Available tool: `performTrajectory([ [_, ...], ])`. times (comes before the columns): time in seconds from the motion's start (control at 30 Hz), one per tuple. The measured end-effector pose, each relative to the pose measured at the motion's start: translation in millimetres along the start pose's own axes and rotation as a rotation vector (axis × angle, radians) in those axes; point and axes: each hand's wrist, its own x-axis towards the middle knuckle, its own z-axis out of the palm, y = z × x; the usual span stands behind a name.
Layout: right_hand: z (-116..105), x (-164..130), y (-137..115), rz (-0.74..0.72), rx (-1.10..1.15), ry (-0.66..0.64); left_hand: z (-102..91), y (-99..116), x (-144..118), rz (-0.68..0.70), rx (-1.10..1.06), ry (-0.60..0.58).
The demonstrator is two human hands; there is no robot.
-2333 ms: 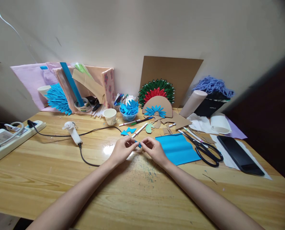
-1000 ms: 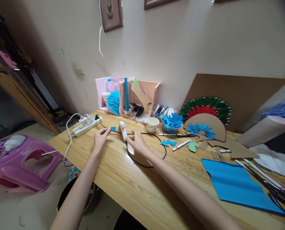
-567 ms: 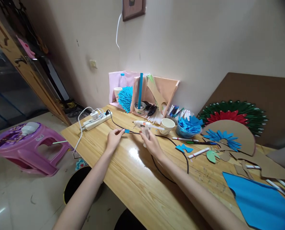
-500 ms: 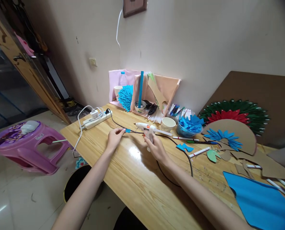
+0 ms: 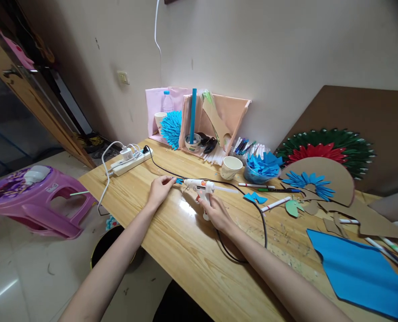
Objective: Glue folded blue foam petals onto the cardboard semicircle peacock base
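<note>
Blue, small and folded, a paper piece (image 5: pixel 179 181) sits pinched in the fingertips of the left hand (image 5: pixel 158 191), whose grip is closed on it just above the wooden table (image 5: pixel 172 250). The right hand (image 5: pixel 215 212) has its grip clamped around the handle of a white glue gun (image 5: pixel 199 187), which is held level with its nozzle pointing left, right at the paper piece and about touching it. A black cord (image 5: pixel 252 210) loops from the gun across the table toward a white power strip (image 5: pixel 131 161) near the far left edge. Just behind the gun stand a paper cup (image 5: pixel 231 167) and a bowl of blue paper bits (image 5: pixel 262 167). A blue paper sheet (image 5: pixel 359 268) lies well to the right.
</note>
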Motion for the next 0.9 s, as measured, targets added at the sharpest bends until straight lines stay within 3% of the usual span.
performTrajectory([
  [0.9, 0.1, 0.9, -2.4, -0.029, -0.019, 0.019, -2.0, 3.2, -3.8, 0.042, 0.025, -0.020],
])
